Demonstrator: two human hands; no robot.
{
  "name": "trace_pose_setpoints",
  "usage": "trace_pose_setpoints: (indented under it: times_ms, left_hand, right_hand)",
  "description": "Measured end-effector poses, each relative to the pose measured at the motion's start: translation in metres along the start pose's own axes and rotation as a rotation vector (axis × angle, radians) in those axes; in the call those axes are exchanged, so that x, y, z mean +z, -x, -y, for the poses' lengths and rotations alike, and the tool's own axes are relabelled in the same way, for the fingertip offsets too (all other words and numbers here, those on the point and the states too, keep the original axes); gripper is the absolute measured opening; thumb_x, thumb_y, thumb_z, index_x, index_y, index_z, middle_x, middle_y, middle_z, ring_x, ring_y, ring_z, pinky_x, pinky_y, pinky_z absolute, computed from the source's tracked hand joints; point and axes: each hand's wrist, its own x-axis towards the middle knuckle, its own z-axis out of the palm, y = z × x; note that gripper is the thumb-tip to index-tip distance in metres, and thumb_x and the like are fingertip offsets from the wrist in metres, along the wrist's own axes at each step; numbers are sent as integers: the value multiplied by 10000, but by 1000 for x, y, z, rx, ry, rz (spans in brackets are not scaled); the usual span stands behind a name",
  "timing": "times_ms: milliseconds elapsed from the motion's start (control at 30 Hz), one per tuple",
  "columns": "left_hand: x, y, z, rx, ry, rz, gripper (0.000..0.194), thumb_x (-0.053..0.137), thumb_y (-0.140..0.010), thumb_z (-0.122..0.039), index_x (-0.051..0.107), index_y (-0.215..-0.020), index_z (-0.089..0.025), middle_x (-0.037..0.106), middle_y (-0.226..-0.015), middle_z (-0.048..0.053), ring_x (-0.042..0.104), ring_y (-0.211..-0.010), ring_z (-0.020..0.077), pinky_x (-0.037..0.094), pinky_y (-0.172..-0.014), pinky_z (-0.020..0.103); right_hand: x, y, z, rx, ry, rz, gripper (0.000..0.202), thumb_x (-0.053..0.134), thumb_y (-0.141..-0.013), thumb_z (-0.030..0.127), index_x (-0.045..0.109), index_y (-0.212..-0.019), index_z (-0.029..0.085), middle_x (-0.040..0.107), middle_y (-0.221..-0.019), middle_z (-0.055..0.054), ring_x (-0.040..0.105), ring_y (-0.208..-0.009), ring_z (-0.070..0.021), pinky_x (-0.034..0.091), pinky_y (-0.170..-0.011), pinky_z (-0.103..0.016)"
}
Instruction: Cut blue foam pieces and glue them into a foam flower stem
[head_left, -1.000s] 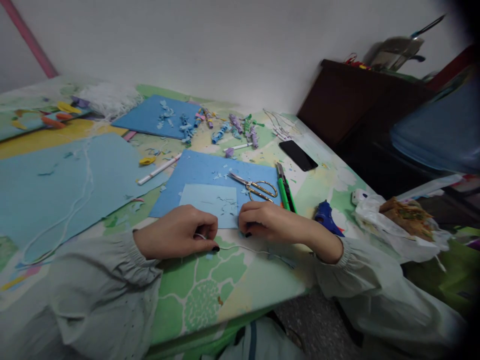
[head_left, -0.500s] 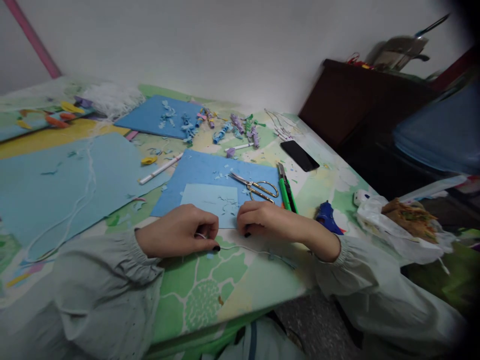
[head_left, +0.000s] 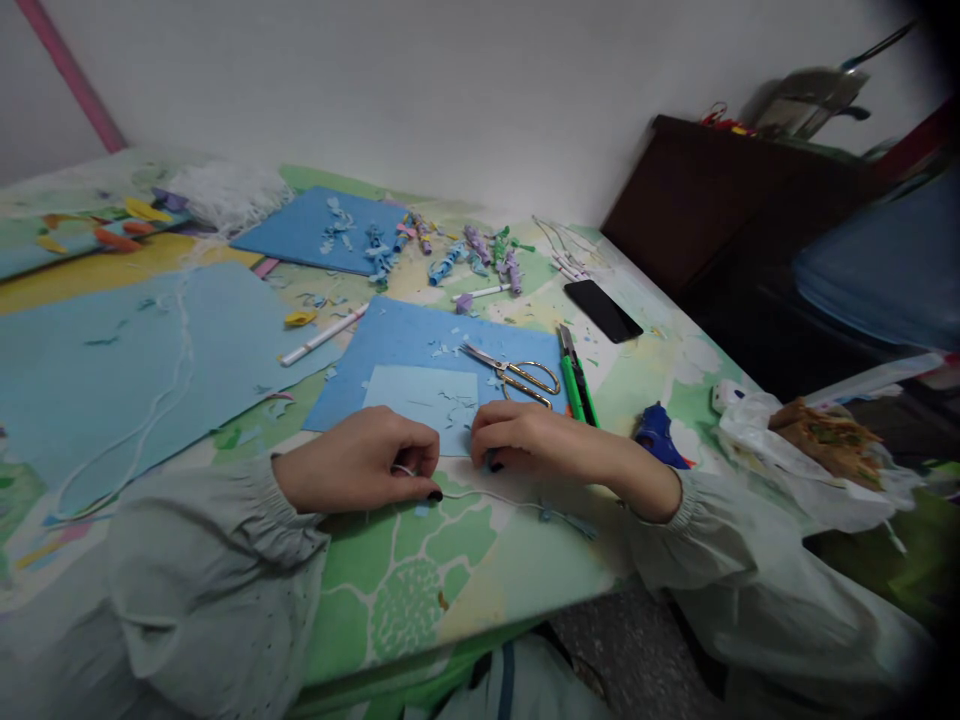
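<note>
With the pale blue sheet [head_left: 390, 390] as our landmark, the white cord [head_left: 487, 494] lies just on its near side, running rightward from our left hand [head_left: 364, 462] to small blue paper bits [head_left: 576, 524] at its far end. To handle so thin a cord well, we should pinch it lightly close to the part being worked, let the rest lie slack, and avoid brushing the loose scraps [head_left: 459, 408] on the sheet. Our left hand, at the sheet's near left corner, is nearly closed, thumb and forefinger together on the cord, a short loop showing inside the curl. Our right hand [head_left: 521, 440], at the sheet's near right corner, has its fingers bent inward and low; a speck of blue shows by the tips, but we cannot tell whether it is gripped. The scissors [head_left: 501, 368] lie to the right of the sheet's far edge, beyond that hand.
</note>
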Motion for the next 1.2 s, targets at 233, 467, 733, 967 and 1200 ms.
trace_pose_setpoints:
  times_ms: [233, 467, 733, 967, 1200]
  left_hand:
    - [0, -1, 0, 14, 10, 3, 153, 576, -761, -312, 576, -688, -178, 488, -547, -56, 432, -508, 84, 269, -482, 201]
    - [0, 0, 0, 26, 2, -25, 124, 591, -757, -311, 607, -782, -190, 506, -574, -55, 450, -512, 82, 282, -491, 192]
    - [3, -1, -2, 61, 2, -45, 264, 602, -767, -315, 637, -1018, -240, 538, -605, -44, 487, -537, 92, 311, -526, 188]
    - [3, -1, -3, 56, 6, -58, 269, 604, -757, -307, 649, -1012, -233, 542, -593, -40, 495, -529, 93, 313, -519, 188]
    - [4, 0, -1, 57, 23, -46, 284, 593, -762, -339, 644, -1023, -236, 540, -590, -35, 486, -522, 105, 312, -501, 196]
  right_hand:
    - [-2, 0, 0, 26, 22, 10, 203, 455, -814, 13, 601, -796, 154, 544, -872, -50, 493, -788, -137, 391, -688, -245]
    - [-2, 7, 1, 50, -74, -56, 216, 426, -825, -4, 574, -798, 152, 549, -867, -49, 499, -794, -130, 407, -713, -249]
    - [1, 19, -5, 69, -206, -190, 192, 450, -833, 11, 568, -820, 161, 565, -869, -46, 519, -822, -136, 428, -742, -284]
    - [0, 35, 6, 169, -612, -546, 39, 575, -811, 160, 568, -778, 179, 517, -852, -44, 492, -818, -162, 422, -718, -313]
    - [14, 47, 29, 269, -1280, -849, 333, 745, -624, 309, 440, -722, 216, 390, -763, 17, 387, -643, -117, 370, -551, -247]
